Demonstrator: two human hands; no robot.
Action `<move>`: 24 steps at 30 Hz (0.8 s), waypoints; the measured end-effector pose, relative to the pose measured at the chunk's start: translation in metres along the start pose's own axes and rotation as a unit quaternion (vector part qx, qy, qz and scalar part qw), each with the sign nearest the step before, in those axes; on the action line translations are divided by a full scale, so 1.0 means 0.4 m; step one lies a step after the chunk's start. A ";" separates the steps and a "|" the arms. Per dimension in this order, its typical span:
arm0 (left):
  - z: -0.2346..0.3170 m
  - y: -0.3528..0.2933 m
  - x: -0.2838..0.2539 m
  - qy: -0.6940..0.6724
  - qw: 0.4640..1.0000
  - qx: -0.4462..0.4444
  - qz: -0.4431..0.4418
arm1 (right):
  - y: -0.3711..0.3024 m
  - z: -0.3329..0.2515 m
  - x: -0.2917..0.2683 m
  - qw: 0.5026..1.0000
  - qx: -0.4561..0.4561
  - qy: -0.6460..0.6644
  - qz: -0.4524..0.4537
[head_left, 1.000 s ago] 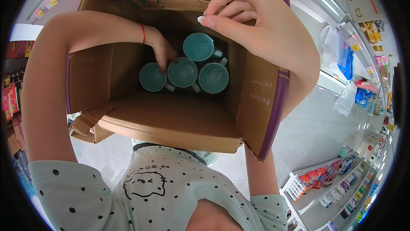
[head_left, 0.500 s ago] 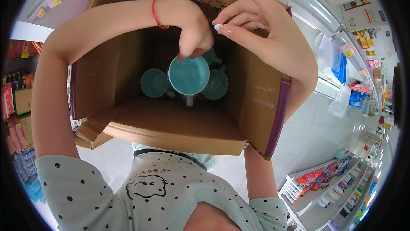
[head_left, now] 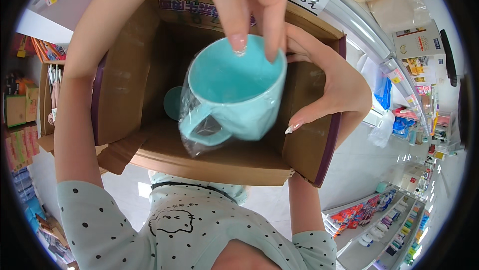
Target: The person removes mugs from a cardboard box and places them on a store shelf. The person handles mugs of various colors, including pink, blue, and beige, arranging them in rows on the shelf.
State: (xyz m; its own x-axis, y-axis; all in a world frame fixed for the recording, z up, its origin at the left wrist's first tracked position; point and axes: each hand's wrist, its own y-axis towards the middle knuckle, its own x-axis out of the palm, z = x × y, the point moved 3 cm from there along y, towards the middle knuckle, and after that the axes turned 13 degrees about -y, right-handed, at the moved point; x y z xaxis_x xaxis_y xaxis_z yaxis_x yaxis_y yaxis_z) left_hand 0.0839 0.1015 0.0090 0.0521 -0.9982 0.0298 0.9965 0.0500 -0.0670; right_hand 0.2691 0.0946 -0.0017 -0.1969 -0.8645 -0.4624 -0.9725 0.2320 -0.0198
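My left hand (head_left: 249, 8) pinches the rim of a light turquoise mug (head_left: 264, 105), thumb inside the cup. The mug is wrapped in clear plastic film, its handle pointing toward the near left. It hangs tilted above an open cardboard box (head_left: 119, 95). My right forearm passes outside the box's right side, and my right hand (head_left: 332, 75) reaches over that wall. Its thumb is spread apart beside the mug; the fingertips are partly hidden behind the mug and my left hand. Down in the box part of another turquoise mug (head_left: 172, 103) shows; the held mug covers the rest.
A shelf edge with a handwritten price card (head_left: 307, 0) runs behind the box. On the right, a white shelf rack (head_left: 369, 240) holds rows of small goods. Packed goods (head_left: 22, 148) line the left side. A torn flap (head_left: 119, 155) sticks out at the box's near left.
My left hand has lifted the mug up out of the box toward me. My right hand has lowered slightly and turned, its thumb now pointing down beside the mug.
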 end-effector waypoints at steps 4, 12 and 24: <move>0.039 -0.007 -0.004 -0.074 0.993 0.076 0.055 | 0.000 -0.027 -0.014 0.992 0.026 -0.107 -0.064; 0.088 -0.001 0.018 -0.004 0.959 0.190 0.212 | -0.025 -0.046 0.013 0.989 0.002 0.061 0.135; 0.140 0.021 0.025 0.148 0.936 0.092 0.307 | -0.063 -0.035 0.034 0.943 0.026 0.213 0.255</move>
State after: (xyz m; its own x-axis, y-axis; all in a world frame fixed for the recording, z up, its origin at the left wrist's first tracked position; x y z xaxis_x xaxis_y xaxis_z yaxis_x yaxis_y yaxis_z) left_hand 0.0963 0.0937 0.0645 0.6244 -0.7439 -0.2381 0.7811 0.5941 0.1921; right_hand 0.2892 0.0708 0.0049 -0.6805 -0.7323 -0.0248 -0.7322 0.6784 0.0596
